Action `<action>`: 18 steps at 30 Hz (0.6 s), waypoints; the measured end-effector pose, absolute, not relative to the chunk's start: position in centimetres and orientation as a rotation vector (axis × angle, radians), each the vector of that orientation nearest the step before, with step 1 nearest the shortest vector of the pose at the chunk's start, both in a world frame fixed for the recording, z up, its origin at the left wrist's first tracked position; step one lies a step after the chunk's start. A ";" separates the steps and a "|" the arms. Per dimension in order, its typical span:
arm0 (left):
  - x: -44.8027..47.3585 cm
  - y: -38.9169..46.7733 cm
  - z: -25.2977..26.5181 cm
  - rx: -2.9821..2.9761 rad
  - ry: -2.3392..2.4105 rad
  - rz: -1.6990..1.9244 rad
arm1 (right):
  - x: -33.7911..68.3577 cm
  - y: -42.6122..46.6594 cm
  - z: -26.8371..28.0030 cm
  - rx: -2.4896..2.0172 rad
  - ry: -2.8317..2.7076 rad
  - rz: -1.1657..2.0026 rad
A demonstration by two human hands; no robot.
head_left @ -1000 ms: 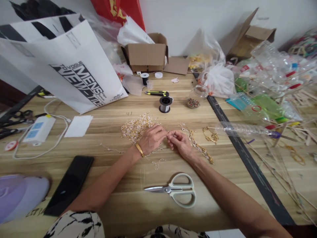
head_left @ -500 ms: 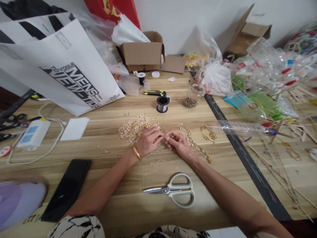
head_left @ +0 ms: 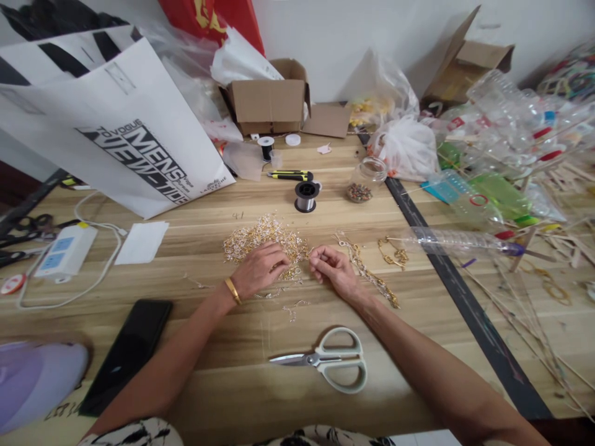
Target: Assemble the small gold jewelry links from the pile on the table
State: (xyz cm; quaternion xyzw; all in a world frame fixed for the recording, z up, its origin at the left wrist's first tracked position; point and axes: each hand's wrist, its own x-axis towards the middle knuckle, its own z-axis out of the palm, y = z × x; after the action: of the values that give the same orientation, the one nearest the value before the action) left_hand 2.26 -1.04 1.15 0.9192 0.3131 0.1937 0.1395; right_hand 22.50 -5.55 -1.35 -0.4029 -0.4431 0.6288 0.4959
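A heap of small gold and silver beaded pieces [head_left: 260, 232] lies mid-table. My left hand [head_left: 261, 266], a gold bracelet at its wrist, rests at the heap's lower edge with fingers curled; what they hold, if anything, is hidden. To the right of the heap, my right hand [head_left: 331, 266] is closed in a pinch, a tiny bit showing at its fingertips, too small to name. Beyond this hand runs a gold and silver beaded chain [head_left: 367, 269]. A short silver chain [head_left: 294, 308] lies below the heap. Nearer me are scissors [head_left: 325, 359] with pale handles.
Behind the heap stand a wire spool [head_left: 305, 197], a yellow-black utility knife [head_left: 290, 175] and a jar of beads [head_left: 365, 179]. A black phone [head_left: 127, 356] and a power strip [head_left: 67, 251] are at left. Clear plastic bottles [head_left: 515, 130] crowd the right side.
My left hand has moved away from my right fingertips, leftward and slightly down to the heap's edge. My right hand has stayed nearly in place, still pinching.
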 end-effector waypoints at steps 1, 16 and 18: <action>1.8 -1.1 1.2 2.666 0.919 0.520 | 22.5 -5.6 -1.3 -0.980 -1.074 1.523; 0.2 -2.6 3.8 2.672 0.984 0.323 | 22.6 -5.5 -1.8 -0.986 -1.093 1.509; 0.9 -3.5 5.8 2.583 0.926 0.521 | 22.5 -5.5 -1.7 -0.983 -1.086 1.515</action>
State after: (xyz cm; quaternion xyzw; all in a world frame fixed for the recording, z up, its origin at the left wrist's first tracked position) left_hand 0.93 -3.48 5.84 0.9108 0.3265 0.1837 0.1736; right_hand 22.53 -5.51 -1.73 -0.4054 -0.4480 0.6248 0.4946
